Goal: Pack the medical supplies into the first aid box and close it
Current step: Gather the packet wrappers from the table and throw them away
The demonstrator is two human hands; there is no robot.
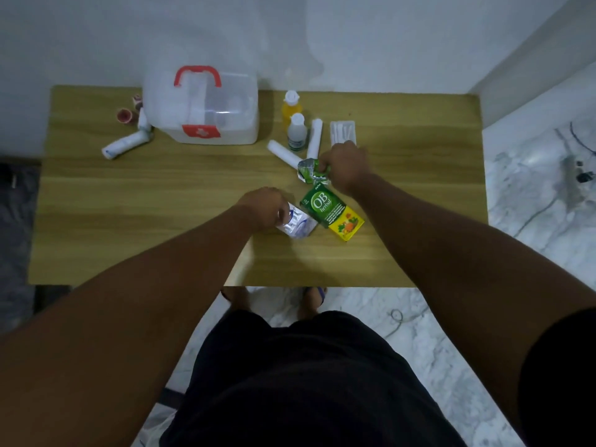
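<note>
white packet (298, 224): half under left hand (263, 208) | green sachet (308, 171): print unreadable | box contents: blurred

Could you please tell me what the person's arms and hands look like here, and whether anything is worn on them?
Both forearms are bare from elbow to wrist. The left hand and right hand carry no gloves, and no watch, bracelet or ring shows. A dark short sleeve covers the right upper arm at the picture's lower right edge. The left upper arm is out of view.

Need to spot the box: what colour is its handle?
Red handle on the translucent first aid box; head view.
</note>
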